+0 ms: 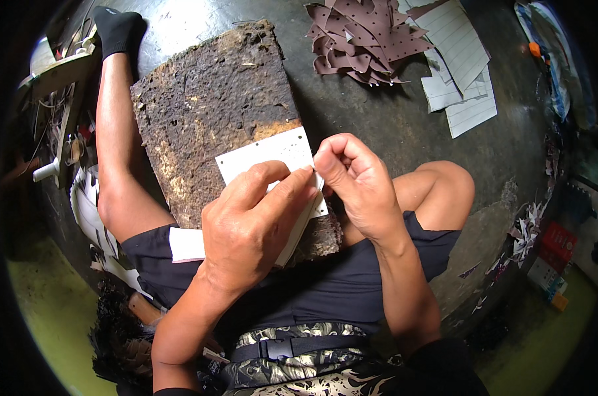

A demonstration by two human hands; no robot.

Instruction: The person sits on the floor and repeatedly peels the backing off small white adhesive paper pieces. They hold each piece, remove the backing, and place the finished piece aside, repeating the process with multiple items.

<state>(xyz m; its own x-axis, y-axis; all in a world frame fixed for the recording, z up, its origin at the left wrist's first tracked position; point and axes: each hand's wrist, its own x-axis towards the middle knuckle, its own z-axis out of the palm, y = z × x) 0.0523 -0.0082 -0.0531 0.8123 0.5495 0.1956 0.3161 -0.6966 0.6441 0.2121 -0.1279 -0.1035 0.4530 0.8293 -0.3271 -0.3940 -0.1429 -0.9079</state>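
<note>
Hands meet over a white card (272, 155) dotted with small punched holes, which lies on a worn, pitted wooden block (210, 109) resting between the person's legs on the dark floor (391, 125). The left hand (246, 228) pinches the card's near edge with thumb and fingers closed on it, while the right hand (355, 181) is curled narrow, its fingertips nipping the same corner. Judging by the heap of perforated brown cut pieces (365, 39) and the stacked white sheets (460, 72) farther off on the floor, a good share of pieces looks finished, with this card in work and another white piece (185, 244) waiting on the lap.
</note>
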